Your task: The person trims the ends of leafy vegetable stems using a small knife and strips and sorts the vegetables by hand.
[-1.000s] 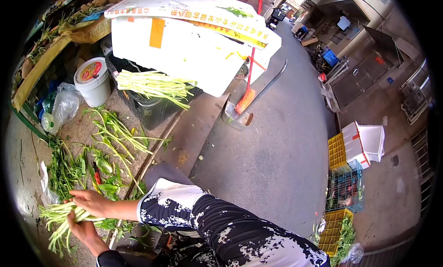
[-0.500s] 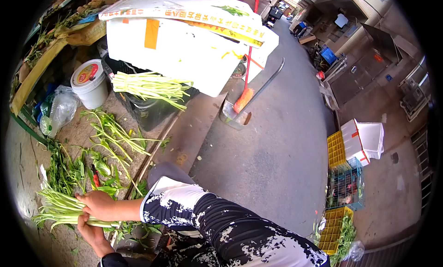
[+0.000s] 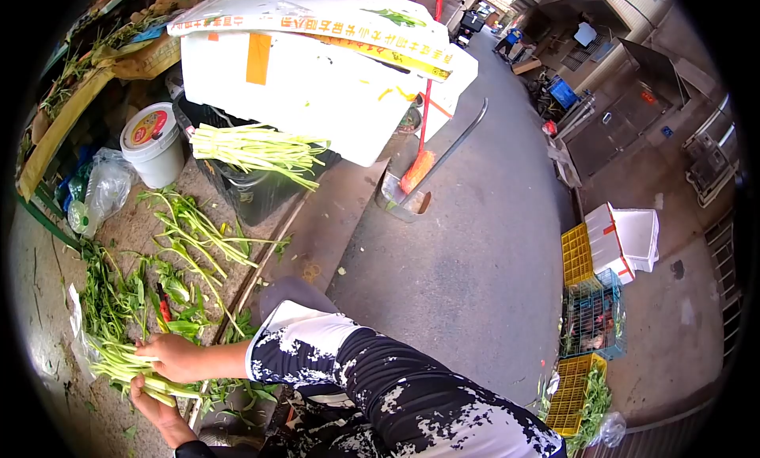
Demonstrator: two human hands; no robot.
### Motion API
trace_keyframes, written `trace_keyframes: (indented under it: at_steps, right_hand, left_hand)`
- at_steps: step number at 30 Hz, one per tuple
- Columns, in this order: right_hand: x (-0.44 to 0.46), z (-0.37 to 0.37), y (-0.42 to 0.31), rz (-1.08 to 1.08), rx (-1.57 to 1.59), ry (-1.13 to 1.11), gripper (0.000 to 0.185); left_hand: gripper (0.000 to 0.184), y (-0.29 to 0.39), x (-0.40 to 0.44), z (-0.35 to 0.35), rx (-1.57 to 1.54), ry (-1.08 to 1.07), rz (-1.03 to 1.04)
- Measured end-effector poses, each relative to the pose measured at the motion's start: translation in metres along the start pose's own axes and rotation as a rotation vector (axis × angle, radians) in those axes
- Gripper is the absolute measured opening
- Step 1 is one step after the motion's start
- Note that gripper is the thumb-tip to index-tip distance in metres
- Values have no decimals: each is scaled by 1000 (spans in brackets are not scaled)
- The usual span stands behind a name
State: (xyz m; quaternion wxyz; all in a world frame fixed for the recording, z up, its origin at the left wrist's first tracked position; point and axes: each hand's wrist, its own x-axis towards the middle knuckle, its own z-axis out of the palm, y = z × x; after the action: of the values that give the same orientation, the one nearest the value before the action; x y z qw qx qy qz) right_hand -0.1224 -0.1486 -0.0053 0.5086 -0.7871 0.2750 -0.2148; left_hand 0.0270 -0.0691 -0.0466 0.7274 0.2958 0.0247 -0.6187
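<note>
A bunch of cut green vegetable stalks (image 3: 119, 361) lies across both my hands at the lower left, its ends spread to the left. My right hand (image 3: 172, 357) is closed over the top of the bunch. From below, my left hand (image 3: 157, 406) grips the same bunch near its right end. Just above my hands are a small red-handled tool (image 3: 164, 304), its other end not clear, and leafy greens (image 3: 107, 296). Longer leafy stems (image 3: 198, 228) are scattered farther up the concrete ledge.
Trimmed stalks (image 3: 253, 148) rest across a black-lined crate (image 3: 253, 197). Beside it are a lidded white bucket (image 3: 152, 145) and large foam boxes (image 3: 293, 86). A red-handled broom (image 3: 417, 173) stands in a dustpan (image 3: 404, 209). Yellow crates (image 3: 576, 256) line the right side.
The bunch has shifted a little to the right and its stalks now slant more downward. Both hands stay closed on it. A distant person in blue has come more into view up the lane.
</note>
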Motion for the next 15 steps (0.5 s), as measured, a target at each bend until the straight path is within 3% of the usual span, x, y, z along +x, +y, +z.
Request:
trace_keyframes:
  at_steps: [1,2,5,10,12,15]
  right_hand:
    - [-2,0,-1,-24,-47,-15,41]
    - [-4,-2,-4,-25,-46,-16,41]
    - [-7,-6,-12,-154,-86,-83,43]
    - [-9,-16,-22,-14,-15,-255,47]
    - [-5,-10,-16,-223,252,2,49]
    - [-10,2,-16,-282,112,99,58]
  left_hand:
    - [44,-3,-1,0,-13,-140,-13]
    - [44,-5,0,-1,-13,-139,-11]
    - [30,-7,1,0,-34,21,43]
    - [33,6,7,-16,25,96,115]
    - [33,8,6,-9,-44,-5,149]
    - [36,2,4,-1,-131,102,146]
